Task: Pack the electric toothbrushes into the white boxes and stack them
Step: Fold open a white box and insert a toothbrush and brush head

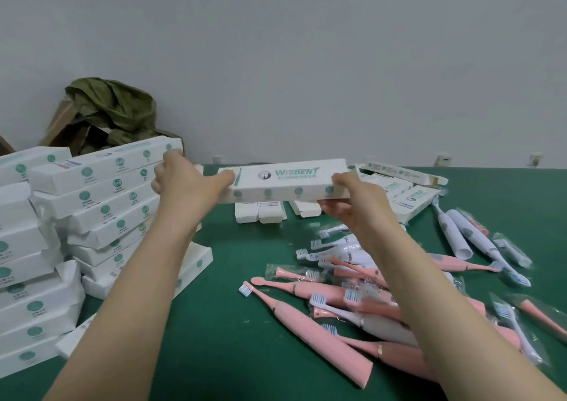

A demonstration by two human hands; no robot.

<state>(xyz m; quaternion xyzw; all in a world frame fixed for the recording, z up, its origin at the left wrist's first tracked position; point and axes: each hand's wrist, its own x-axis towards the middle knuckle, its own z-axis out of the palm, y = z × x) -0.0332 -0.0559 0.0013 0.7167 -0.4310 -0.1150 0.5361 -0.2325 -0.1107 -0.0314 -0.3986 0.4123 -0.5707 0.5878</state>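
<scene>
"WISDENT" in teal on held white box [288, 182] — smaller print below unreadable, other boxes' txt too blurred

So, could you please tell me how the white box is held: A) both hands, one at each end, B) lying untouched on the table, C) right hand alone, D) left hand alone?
A: the left hand grips one end of the white box and the right hand grips the other, holding it above the green table.
</scene>
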